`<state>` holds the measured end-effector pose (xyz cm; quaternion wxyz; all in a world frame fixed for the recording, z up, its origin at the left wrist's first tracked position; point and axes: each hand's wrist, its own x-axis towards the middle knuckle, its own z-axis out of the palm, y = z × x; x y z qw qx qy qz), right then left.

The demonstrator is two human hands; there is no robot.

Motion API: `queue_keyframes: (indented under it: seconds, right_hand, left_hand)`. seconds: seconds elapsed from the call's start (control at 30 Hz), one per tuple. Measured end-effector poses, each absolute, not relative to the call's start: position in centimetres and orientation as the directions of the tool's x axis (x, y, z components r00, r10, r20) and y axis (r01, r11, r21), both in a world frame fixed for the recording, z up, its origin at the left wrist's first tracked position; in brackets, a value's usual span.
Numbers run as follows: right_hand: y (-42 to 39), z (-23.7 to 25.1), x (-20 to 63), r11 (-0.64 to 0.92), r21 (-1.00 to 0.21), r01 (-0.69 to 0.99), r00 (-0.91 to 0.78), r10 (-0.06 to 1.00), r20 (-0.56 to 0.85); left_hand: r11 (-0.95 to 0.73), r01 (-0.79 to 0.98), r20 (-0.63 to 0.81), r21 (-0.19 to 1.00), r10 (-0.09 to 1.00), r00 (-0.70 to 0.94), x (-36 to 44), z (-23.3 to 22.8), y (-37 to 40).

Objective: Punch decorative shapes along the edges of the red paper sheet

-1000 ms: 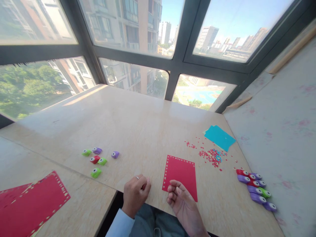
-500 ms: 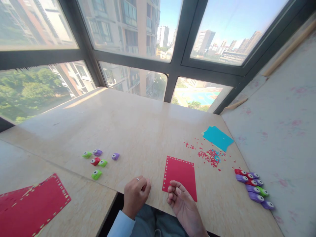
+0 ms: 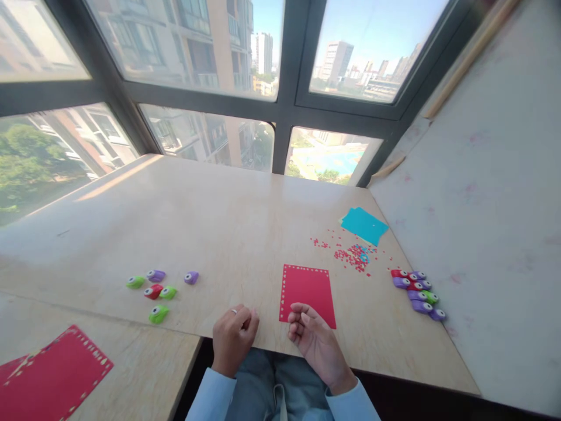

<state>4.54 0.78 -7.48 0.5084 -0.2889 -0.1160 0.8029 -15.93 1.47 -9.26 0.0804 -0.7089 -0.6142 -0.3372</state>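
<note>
By the near edge of the surface (image 3: 228,222), the left hand (image 3: 236,338) is curled in a loose fist, apart from the loosely cupped right hand (image 3: 314,339), which partly covers a red sheet (image 3: 307,289) just inside that edge; from here I can't tell whether they touch. Confetti (image 3: 357,263) lies toward the right edge.

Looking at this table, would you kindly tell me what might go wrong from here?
The small red and blue cut-outs lie loose on the table, so a careless sweep might scatter them. In this view, the right hand overlaps the lower edge of the holed red sheet, so a clumsy move could shift or crease it.
</note>
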Motion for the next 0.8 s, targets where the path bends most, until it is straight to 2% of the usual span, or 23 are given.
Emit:
queue_keyframes:
  seconds: [0.13, 0.3, 0.43, 0.53, 0.6, 0.67, 0.73, 0.8]
  right_hand:
    - [0.9, -7.3, 4.2, -0.404, -0.502, -0.765, -0.276, 0.909, -0.313]
    - [0.4, -7.3, 4.3, -0.26, -0.558, -0.788, -0.132, 0.957, -0.26]
    - [-0.3, -6.9, 6.7, -0.179, -0.644, -0.744, -0.033, 0.972, -0.232]
    - [-0.1, -6.3, 10.8, -0.076, -0.737, -0.672, 0.136, 0.965, -0.224]
    - [0.5, -5.9, 14.3, -0.002, -0.823, -0.567, 0.291, 0.935, -0.203]
    - [1.4, -5.8, 18.0, 0.032, -0.928, -0.371, 0.44, 0.886, -0.145]
    - [2.4, -6.0, 21.4, -0.025, -0.995, -0.092, 0.538, 0.84, -0.071]
    - [3.4, -6.3, 24.0, -0.176, -0.963, 0.205, 0.579, 0.815, -0.026]
  left_hand:
    - [-0.267, 0.922, 0.595, 0.282, 0.802, 0.05, -16.1, -9.2, 1.5]
    - [-0.266, 0.929, 0.624, 0.256, 0.78, 0.051, -16.0, -8.9, 1.7]
    - [-0.229, 0.945, 0.634, 0.234, 0.773, 0.03, -15.9, -8.9, 1.8]
    - [-0.208, 0.954, 0.635, 0.215, 0.772, 0.025, -15.8, -9.0, 1.8]
    - [-0.202, 0.958, 0.641, 0.203, 0.767, 0.025, -15.7, -9.0, 1.8]
    - [-0.202, 0.96, 0.649, 0.195, 0.76, 0.028, -15.7, -9.0, 1.9]
    - [-0.201, 0.961, 0.653, 0.19, 0.756, 0.029, -15.7, -9.0, 1.9]
    - [-0.203, 0.961, 0.655, 0.187, 0.755, 0.032, -15.7, -9.0, 1.9]
